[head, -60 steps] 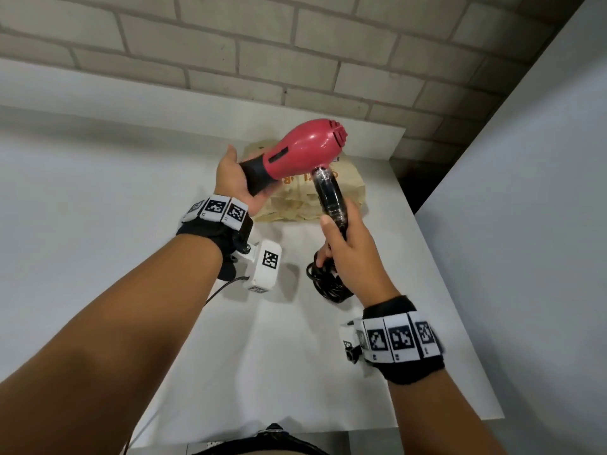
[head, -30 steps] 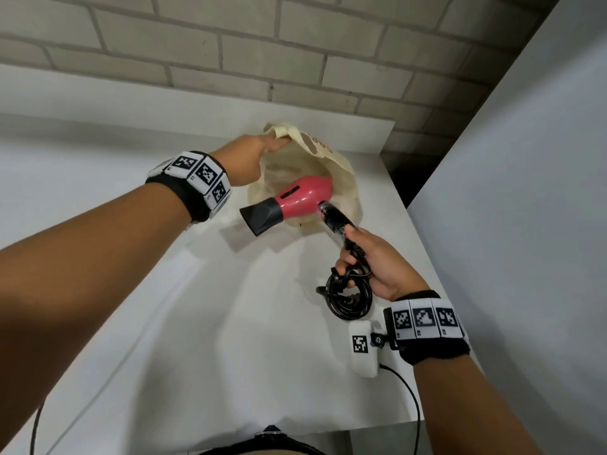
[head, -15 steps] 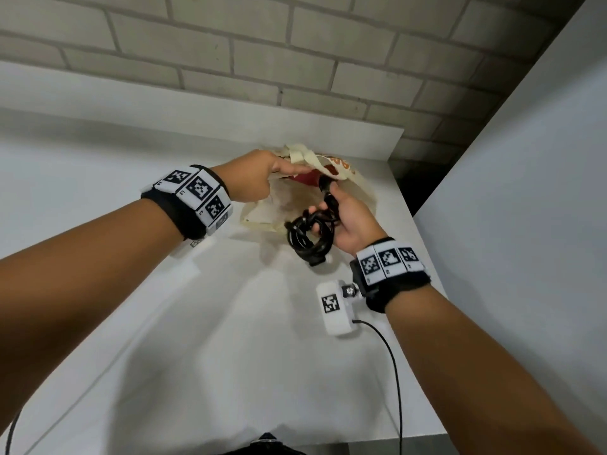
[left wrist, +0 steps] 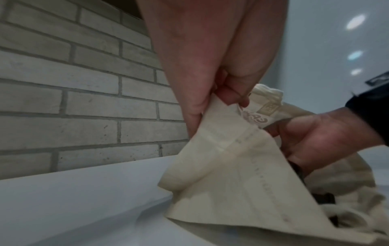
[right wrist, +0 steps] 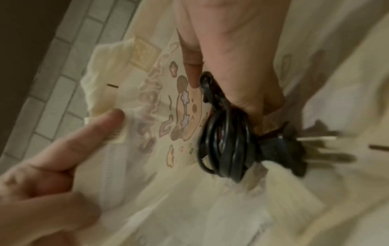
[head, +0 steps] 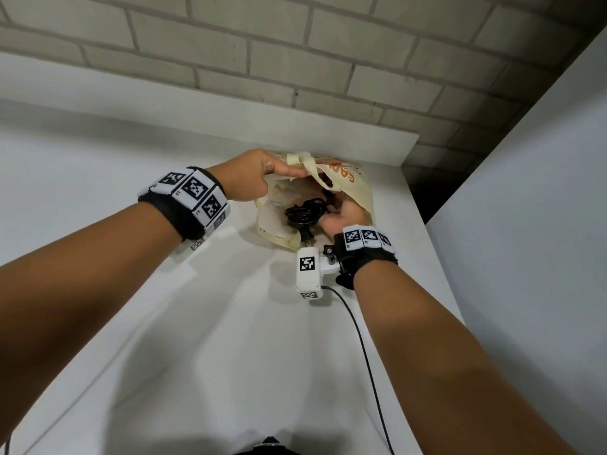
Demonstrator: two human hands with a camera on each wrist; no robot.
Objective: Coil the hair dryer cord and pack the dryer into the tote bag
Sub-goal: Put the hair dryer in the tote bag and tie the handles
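Cord [head: 303, 213], coiled into a black bundle, sits inside the open mouth of the tote bag [head: 359, 188], the right hand [head: 341, 218] with its fingers [right wrist: 242, 93] closed on the loops and the plug [right wrist: 282, 149] sticking out past them toward the wrist. Nearer, the white table [head: 213, 339] carries a thin black cable [head: 368, 356] from the wrist camera. Beyond the right fingers, the left hand [head: 253, 178] pinches the bag's cream rim, lifting it open. The dryer body is hidden by cloth. Farther back stands a brick wall [head: 295, 60].
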